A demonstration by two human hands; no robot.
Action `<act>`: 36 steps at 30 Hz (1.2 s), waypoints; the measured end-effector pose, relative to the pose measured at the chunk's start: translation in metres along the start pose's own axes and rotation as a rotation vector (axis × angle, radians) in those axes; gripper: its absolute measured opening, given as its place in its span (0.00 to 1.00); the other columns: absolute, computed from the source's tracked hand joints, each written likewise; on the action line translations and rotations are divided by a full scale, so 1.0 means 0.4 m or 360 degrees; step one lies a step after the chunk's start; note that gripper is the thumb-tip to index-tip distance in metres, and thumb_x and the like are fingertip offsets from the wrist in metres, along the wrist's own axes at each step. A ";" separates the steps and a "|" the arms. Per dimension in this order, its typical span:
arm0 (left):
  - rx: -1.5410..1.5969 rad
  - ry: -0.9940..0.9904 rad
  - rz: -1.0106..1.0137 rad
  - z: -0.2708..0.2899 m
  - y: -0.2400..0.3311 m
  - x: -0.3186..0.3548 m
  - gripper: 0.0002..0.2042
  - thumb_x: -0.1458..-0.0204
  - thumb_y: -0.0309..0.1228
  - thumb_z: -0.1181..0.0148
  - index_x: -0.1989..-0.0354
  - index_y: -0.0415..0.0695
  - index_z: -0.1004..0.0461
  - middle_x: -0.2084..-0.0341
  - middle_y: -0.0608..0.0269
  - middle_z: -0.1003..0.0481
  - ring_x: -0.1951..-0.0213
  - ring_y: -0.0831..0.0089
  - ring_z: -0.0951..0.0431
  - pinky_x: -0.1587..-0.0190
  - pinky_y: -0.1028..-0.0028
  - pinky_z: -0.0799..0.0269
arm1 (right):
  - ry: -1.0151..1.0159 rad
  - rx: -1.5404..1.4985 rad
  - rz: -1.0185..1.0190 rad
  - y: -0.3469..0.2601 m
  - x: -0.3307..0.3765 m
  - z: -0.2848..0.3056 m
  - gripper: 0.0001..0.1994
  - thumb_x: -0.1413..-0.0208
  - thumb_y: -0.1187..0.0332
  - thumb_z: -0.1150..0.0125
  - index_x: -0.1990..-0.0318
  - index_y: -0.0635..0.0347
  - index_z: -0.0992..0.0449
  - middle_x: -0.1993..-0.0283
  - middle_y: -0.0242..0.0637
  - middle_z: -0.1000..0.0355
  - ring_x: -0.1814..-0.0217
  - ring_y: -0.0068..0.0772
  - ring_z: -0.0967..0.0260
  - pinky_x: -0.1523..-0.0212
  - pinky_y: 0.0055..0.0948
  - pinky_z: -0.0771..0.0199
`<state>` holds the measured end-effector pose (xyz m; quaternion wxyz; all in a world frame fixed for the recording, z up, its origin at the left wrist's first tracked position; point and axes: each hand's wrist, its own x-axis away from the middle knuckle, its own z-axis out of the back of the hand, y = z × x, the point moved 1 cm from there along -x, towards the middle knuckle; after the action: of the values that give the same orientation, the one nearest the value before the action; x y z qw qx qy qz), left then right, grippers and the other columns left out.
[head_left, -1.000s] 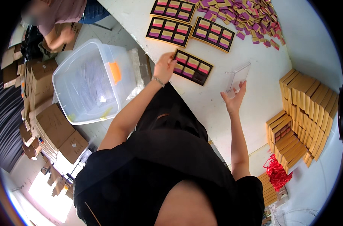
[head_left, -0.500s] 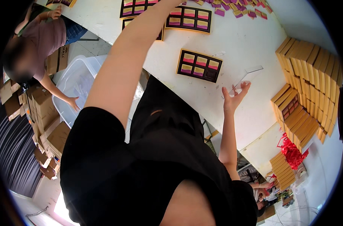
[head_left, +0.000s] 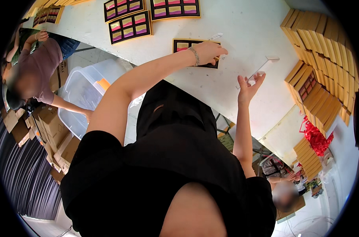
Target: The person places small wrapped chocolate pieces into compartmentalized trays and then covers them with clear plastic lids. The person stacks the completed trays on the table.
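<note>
My left hand [head_left: 208, 52], with a bracelet at the wrist, reaches over a black tray with a gold edge [head_left: 176, 48] on the white table. Its fingers are bent around a small gold-wrapped piece [head_left: 217, 58], mostly hidden by the hand, at the tray's right end. The hand and wrist cover much of the tray; pink and gold wrapped pieces show at its left end. To the right, my right hand [head_left: 248, 90] holds a clear plastic cover [head_left: 263, 68] tilted above the table, fingers curled at its lower part.
Filled trays [head_left: 129, 28] lie farther off on the white table [head_left: 242, 23]. Gold boxes [head_left: 325, 47] are stacked at right, near a red bundle [head_left: 316, 136]. At left, a person [head_left: 43, 75] reaches to a clear plastic bin [head_left: 82, 85]; cardboard boxes stand behind. Another person works at lower right.
My left hand has come back from the far wrapped pieces to the near tray, over its empty compartment. My right hand keeps holding the clear cover. The view has shifted.
</note>
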<state>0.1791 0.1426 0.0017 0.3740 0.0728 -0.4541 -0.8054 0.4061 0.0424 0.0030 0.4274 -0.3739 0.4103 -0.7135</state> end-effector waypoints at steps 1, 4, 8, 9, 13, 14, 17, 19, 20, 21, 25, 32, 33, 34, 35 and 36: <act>-0.0019 0.0111 -0.0026 -0.015 -0.004 0.003 0.21 0.55 0.28 0.37 0.49 0.47 0.30 0.64 0.61 0.25 0.59 0.63 0.25 0.58 0.67 0.28 | -0.0014 0.0021 0.0022 -0.002 -0.002 0.004 0.57 0.61 0.60 0.25 0.31 0.65 0.63 0.32 0.51 0.57 0.31 0.45 0.55 0.40 0.45 0.37; -0.0043 0.0422 -0.0044 -0.026 0.013 0.051 0.20 0.54 0.28 0.38 0.50 0.48 0.30 0.58 0.64 0.26 0.55 0.63 0.27 0.55 0.67 0.28 | -0.0025 0.0058 0.0030 0.015 0.005 0.010 0.57 0.62 0.61 0.24 0.31 0.65 0.63 0.32 0.51 0.57 0.32 0.45 0.55 0.41 0.44 0.37; -0.0372 0.0820 0.0015 -0.041 0.010 0.127 0.21 0.53 0.28 0.40 0.48 0.48 0.30 0.55 0.62 0.27 0.52 0.61 0.27 0.52 0.68 0.29 | -0.0055 0.0075 0.0087 0.016 0.006 -0.005 0.57 0.63 0.61 0.24 0.31 0.65 0.62 0.32 0.51 0.57 0.31 0.46 0.56 0.42 0.45 0.36; -0.0557 0.0815 -0.0066 -0.048 0.020 0.144 0.20 0.53 0.28 0.40 0.48 0.46 0.30 0.53 0.60 0.28 0.51 0.61 0.28 0.50 0.68 0.30 | -0.0071 0.0111 0.0128 0.018 0.005 -0.012 0.57 0.63 0.60 0.24 0.31 0.65 0.62 0.32 0.51 0.57 0.31 0.46 0.56 0.43 0.45 0.36; -0.0788 0.0933 0.0231 -0.048 0.028 0.209 0.21 0.51 0.27 0.42 0.47 0.42 0.32 0.46 0.54 0.31 0.43 0.60 0.33 0.44 0.67 0.35 | -0.0406 0.0556 0.0711 -0.032 -0.004 -0.036 0.55 0.67 0.61 0.23 0.32 0.64 0.56 0.33 0.52 0.54 0.33 0.51 0.53 0.42 0.44 0.37; -0.0711 0.0989 0.0458 -0.041 0.023 0.231 0.21 0.51 0.27 0.42 0.46 0.41 0.32 0.45 0.53 0.32 0.42 0.60 0.34 0.43 0.67 0.37 | -0.0571 0.0677 0.0861 -0.058 -0.013 -0.047 0.55 0.68 0.61 0.23 0.33 0.62 0.54 0.33 0.52 0.53 0.33 0.52 0.53 0.41 0.45 0.38; 0.0557 0.1770 0.0834 -0.091 -0.094 0.308 0.19 0.41 0.30 0.54 0.42 0.38 0.36 0.43 0.54 0.33 0.40 0.63 0.35 0.41 0.67 0.38 | -0.0994 0.0981 0.1231 -0.124 -0.061 -0.102 0.54 0.72 0.62 0.23 0.34 0.57 0.49 0.35 0.50 0.50 0.34 0.55 0.51 0.39 0.45 0.41; 0.1332 0.1821 0.0987 -0.103 -0.137 0.334 0.20 0.37 0.35 0.56 0.40 0.37 0.38 0.43 0.53 0.33 0.41 0.65 0.33 0.42 0.69 0.37 | -0.1180 0.1100 0.1365 -0.136 -0.092 -0.155 0.53 0.74 0.62 0.23 0.34 0.53 0.47 0.36 0.49 0.48 0.35 0.55 0.50 0.38 0.46 0.43; 0.1348 0.1762 0.0920 -0.102 -0.135 0.338 0.22 0.36 0.39 0.59 0.40 0.36 0.38 0.44 0.54 0.31 0.43 0.69 0.31 0.44 0.72 0.35 | -0.1276 0.1115 0.1361 -0.137 -0.105 -0.175 0.53 0.74 0.62 0.23 0.34 0.50 0.47 0.36 0.47 0.47 0.35 0.53 0.50 0.37 0.47 0.44; 0.1401 0.1720 0.0911 -0.098 -0.137 0.336 0.22 0.36 0.39 0.58 0.39 0.37 0.38 0.45 0.55 0.30 0.44 0.69 0.31 0.45 0.72 0.35 | -0.1302 0.1147 0.1412 -0.140 -0.115 -0.195 0.54 0.74 0.61 0.22 0.34 0.51 0.47 0.36 0.47 0.48 0.35 0.53 0.50 0.37 0.47 0.44; 0.1294 0.1667 0.0960 -0.125 -0.137 0.307 0.21 0.40 0.37 0.50 0.42 0.39 0.34 0.52 0.57 0.25 0.49 0.70 0.26 0.48 0.73 0.32 | -0.1394 0.1242 0.1556 -0.140 -0.118 -0.252 0.54 0.73 0.58 0.23 0.34 0.53 0.48 0.36 0.47 0.48 0.34 0.53 0.51 0.37 0.53 0.48; 0.1034 0.1847 0.1122 -0.162 -0.147 0.287 0.16 0.51 0.29 0.40 0.52 0.44 0.25 0.59 0.60 0.21 0.58 0.72 0.20 0.55 0.73 0.26 | -0.1236 0.1573 0.1636 -0.132 -0.063 -0.321 0.52 0.67 0.44 0.29 0.33 0.52 0.49 0.29 0.47 0.56 0.28 0.56 0.61 0.39 0.74 0.66; 0.1159 0.1761 0.1243 -0.146 -0.121 0.286 0.16 0.52 0.28 0.40 0.53 0.46 0.24 0.59 0.62 0.21 0.58 0.71 0.20 0.55 0.72 0.26 | -0.1199 0.1656 0.1624 -0.129 -0.042 -0.330 0.51 0.65 0.43 0.31 0.32 0.50 0.49 0.28 0.46 0.58 0.27 0.56 0.63 0.39 0.75 0.67; 0.1056 0.1811 0.1233 -0.145 -0.116 0.287 0.17 0.52 0.27 0.40 0.51 0.44 0.25 0.60 0.63 0.21 0.60 0.75 0.21 0.55 0.74 0.25 | -0.1186 0.1683 0.1642 -0.128 -0.022 -0.337 0.50 0.64 0.41 0.34 0.32 0.48 0.49 0.27 0.46 0.60 0.27 0.57 0.65 0.40 0.75 0.68; 0.1128 0.1904 0.1182 -0.173 -0.140 0.265 0.17 0.53 0.27 0.39 0.52 0.45 0.24 0.61 0.63 0.20 0.60 0.76 0.21 0.55 0.73 0.25 | -0.1126 0.1682 0.1693 -0.128 -0.011 -0.335 0.49 0.63 0.40 0.34 0.32 0.46 0.48 0.27 0.46 0.59 0.27 0.58 0.65 0.40 0.75 0.67; 0.1222 0.1812 0.1220 -0.135 -0.101 0.269 0.16 0.52 0.27 0.40 0.53 0.44 0.24 0.62 0.61 0.20 0.61 0.74 0.20 0.56 0.72 0.26 | -0.1061 0.1693 0.1717 -0.111 -0.016 -0.327 0.48 0.62 0.40 0.35 0.33 0.45 0.47 0.28 0.46 0.58 0.27 0.59 0.65 0.40 0.75 0.66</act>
<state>0.1059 0.0463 -0.0373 0.7494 0.4367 -0.4327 -0.2457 0.2793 0.0962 -0.0082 0.9302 -0.0655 -0.0072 -0.3610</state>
